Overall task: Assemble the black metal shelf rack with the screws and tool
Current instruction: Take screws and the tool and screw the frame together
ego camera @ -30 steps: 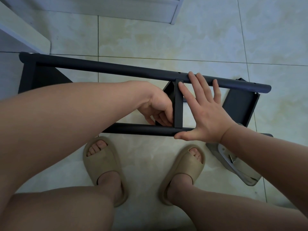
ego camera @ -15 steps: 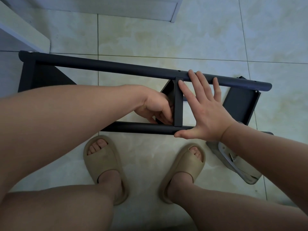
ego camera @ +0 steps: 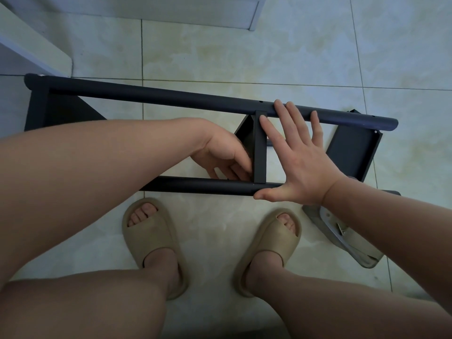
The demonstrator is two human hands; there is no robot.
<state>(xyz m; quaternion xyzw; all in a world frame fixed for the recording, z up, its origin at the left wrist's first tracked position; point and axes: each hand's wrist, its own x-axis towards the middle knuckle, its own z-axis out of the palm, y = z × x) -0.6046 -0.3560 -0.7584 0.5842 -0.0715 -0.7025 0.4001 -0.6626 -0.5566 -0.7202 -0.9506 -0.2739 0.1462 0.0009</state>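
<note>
A black metal rack (ego camera: 171, 99) lies on its side on the tiled floor (ego camera: 220, 52), just beyond a person's two tan sandals (ego camera: 151, 241), with both hands at its short crossbar (ego camera: 259, 155). The crossbar joins the far tube to the near tube (ego camera: 208, 187); a flat black shelf panel (ego camera: 352, 150) sits at the rack's right end.

The left forearm covers much of the near tube and the rack's left part. The right forearm hides part of a grey object (ego camera: 342, 238) on the floor, too unclear to name.

The left hand (ego camera: 225, 155) reaches between the tubes, its fingers bent down against the crossbar's left side; their tips are hidden, so whether they pinch anything cannot be told. The right hand (ego camera: 300, 165) is spread flat across the frame, fingertips on the far tube, forefinger along the crossbar, thumb resting on the near tube.
</note>
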